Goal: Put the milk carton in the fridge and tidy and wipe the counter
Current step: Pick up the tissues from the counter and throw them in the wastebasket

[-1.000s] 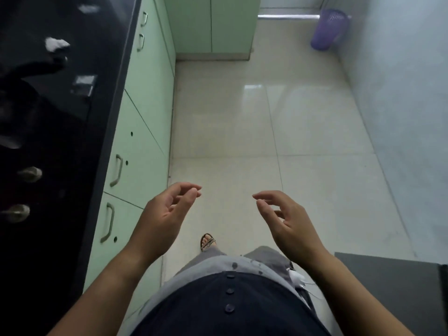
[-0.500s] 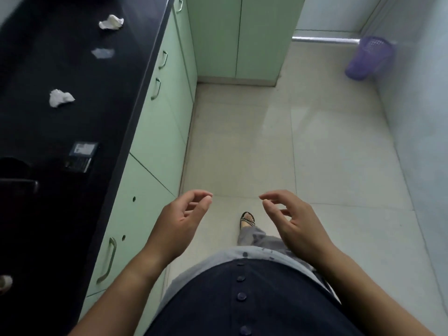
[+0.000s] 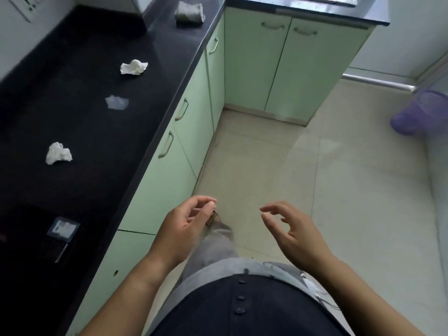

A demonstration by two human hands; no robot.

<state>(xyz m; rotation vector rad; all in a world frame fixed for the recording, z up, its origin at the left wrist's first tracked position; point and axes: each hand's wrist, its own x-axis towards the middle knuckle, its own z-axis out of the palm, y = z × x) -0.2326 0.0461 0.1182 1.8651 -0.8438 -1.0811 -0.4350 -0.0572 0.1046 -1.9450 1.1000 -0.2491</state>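
Head view is showing my left hand and right hand hovering over the floor, fingers loosely apart and holding nothing. I am seeing no milk carton or fridge, so I cannot tell whether that step is done. On the dark table at left, two crumpled tissues, a clear wrapper and a far grey cloth are lying, so tidying and wiping are looking unfinished.

My counter is black and shiny, running along on top of the green cupboards. Three bits of rubbish lie on it — a white crumpled tissue far along, a clear scrap of plastic nearer its front edge, another white tissue ball closer to me. A gray cloth sits at its far corner.
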